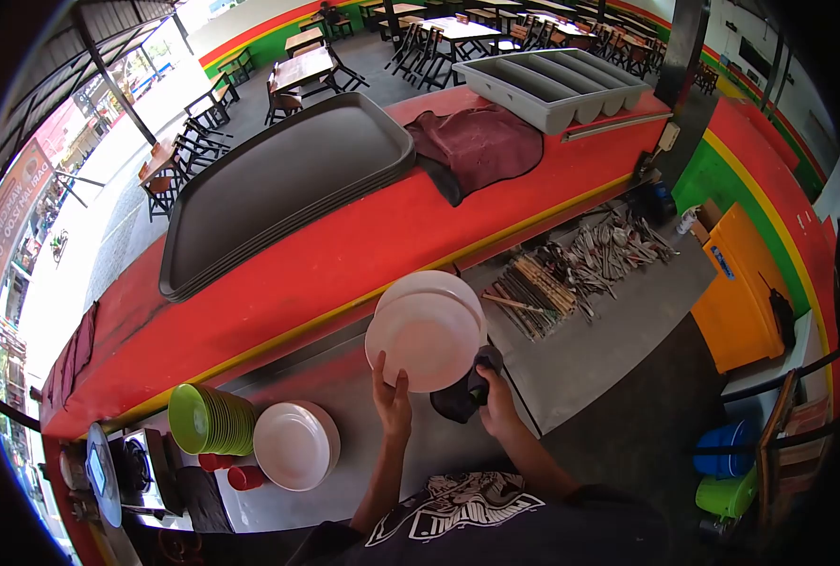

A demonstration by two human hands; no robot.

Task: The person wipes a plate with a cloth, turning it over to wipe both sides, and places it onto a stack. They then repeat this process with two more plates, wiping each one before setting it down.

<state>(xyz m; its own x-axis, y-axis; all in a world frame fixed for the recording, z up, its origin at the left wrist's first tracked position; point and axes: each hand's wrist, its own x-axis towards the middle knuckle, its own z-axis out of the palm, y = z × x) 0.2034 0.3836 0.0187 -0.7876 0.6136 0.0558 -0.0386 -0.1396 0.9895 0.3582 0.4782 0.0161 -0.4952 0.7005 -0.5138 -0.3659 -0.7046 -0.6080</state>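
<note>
Two white plates (424, 341), one behind the other, are held up over the steel counter (571, 377). My left hand (393, 401) grips their lower left edge, fingers against the front plate. A dark cloth (458, 398) is bunched in my right hand (497, 401), beside the plates' lower right edge. To the left, a stack of white bowls (296, 445) stands on the counter next to a stack of green bowls (214, 419). Small red cups (245, 477) lie just below them. Spread out at the right is a pile of metal cutlery (618, 247), with wooden chopsticks (536, 291) beside it.
Along the red ledge (344, 241) are stacked dark trays (288, 189), a maroon cloth (481, 146) and a grey cutlery tray (554, 83). An orange container (741, 292) stands right. A stove (142, 467) is at lower left. Tables and chairs stand beyond the ledge.
</note>
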